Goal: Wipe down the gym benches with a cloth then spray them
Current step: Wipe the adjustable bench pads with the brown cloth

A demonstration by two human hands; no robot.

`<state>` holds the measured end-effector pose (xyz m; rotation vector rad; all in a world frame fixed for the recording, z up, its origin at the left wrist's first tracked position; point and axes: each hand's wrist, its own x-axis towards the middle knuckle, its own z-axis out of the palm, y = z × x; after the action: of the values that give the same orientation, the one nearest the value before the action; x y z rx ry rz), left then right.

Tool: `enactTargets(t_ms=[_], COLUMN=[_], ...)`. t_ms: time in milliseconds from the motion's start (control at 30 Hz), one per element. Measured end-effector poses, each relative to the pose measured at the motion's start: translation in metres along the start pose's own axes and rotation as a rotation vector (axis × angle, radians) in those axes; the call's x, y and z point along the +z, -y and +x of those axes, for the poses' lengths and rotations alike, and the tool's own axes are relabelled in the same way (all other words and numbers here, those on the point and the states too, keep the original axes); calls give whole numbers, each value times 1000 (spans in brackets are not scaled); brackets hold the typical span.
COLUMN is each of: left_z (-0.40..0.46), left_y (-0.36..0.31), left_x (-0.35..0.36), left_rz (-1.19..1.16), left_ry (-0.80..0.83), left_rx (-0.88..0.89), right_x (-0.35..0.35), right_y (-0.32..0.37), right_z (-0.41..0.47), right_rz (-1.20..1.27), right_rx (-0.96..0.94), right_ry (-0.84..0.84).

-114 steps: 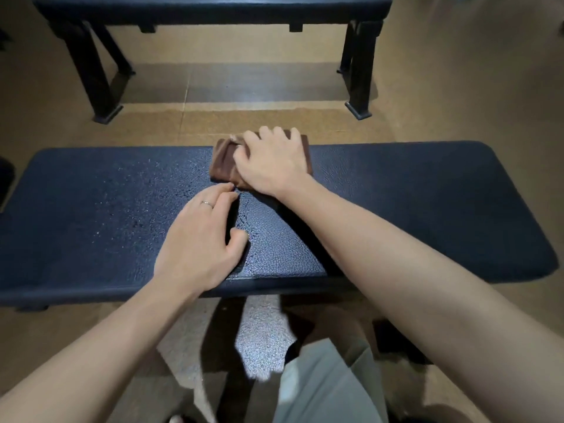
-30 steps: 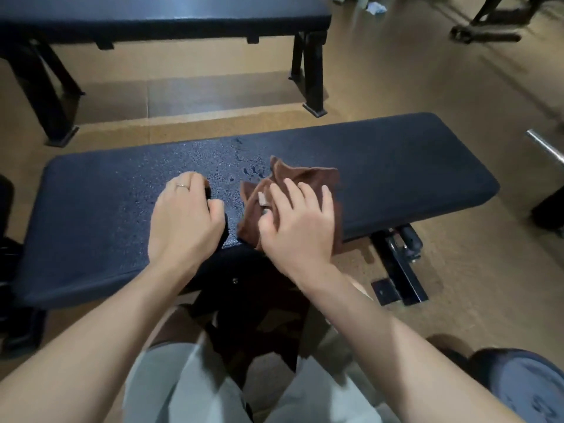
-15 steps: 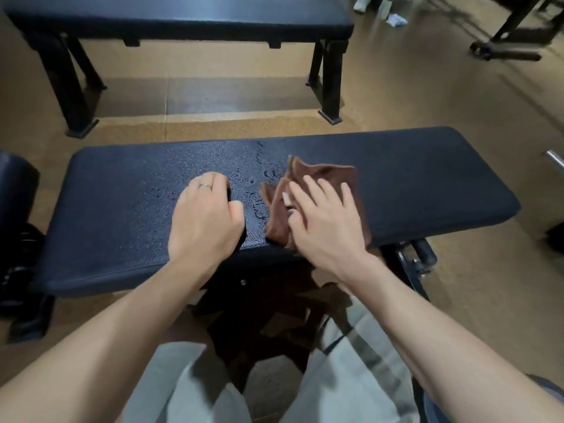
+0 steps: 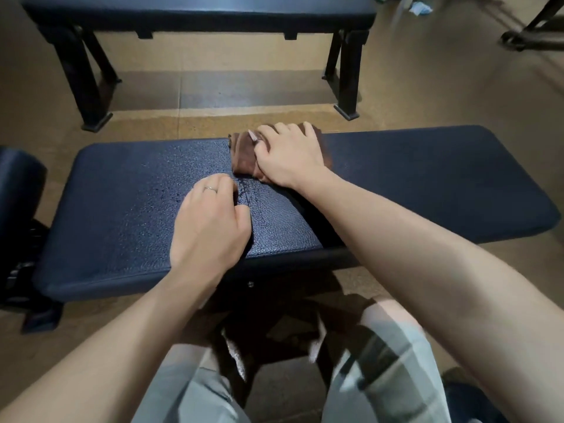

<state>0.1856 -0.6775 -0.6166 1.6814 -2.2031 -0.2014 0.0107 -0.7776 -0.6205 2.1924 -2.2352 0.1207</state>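
Note:
A dark blue padded gym bench (image 4: 427,184) runs across the view, its left half beaded with droplets. At the bench's far edge near the middle lies a bunched brown cloth (image 4: 242,154). My right hand (image 4: 290,160) presses down on it, fingers spread over the cloth toward the far edge. My left hand (image 4: 210,224), wearing a ring, rests on the pad nearer to me with its fingers curled under and nothing in it. A smoother streak of pad lies between the two hands.
A second dark bench (image 4: 198,10) on black legs stands behind across the tan floor. Another padded piece (image 4: 18,184) sits at the left edge. A black equipment frame (image 4: 531,32) and crumpled litter (image 4: 421,7) are at the top right. My knees are below the bench.
My right hand has pushed the cloth from the near edge of the pad to the far edge. My left hand stays on the bench, fingers curled.

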Motion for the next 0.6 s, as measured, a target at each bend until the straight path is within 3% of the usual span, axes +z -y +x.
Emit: enactTargets(t_ms=[100, 200, 333, 400, 500, 600], left_z=[0, -2, -3, -2, -1, 0], left_y=[1, 0, 1, 0, -1, -1], left_x=[-1, -3, -1, 0, 1, 2], left_rz=[-17, -15, -12, -11, -7, -2], left_ry=[0, 6, -6, -10, -18, -23], left_rx=[-11, -25, -24, -25, -18, -17], right_x=[1, -2, -12, -11, -3, 3], right_y=[4, -38, -148, -166, -134, -54], right_z=[6, 0, -19, -25, -18, -9], right_rz=[28, 24, -6, -11, -11, -18], right_rx=[-3, -23, 185, 250, 319, 188], right_ry=[-36, -57, -83, -66, -50, -54])
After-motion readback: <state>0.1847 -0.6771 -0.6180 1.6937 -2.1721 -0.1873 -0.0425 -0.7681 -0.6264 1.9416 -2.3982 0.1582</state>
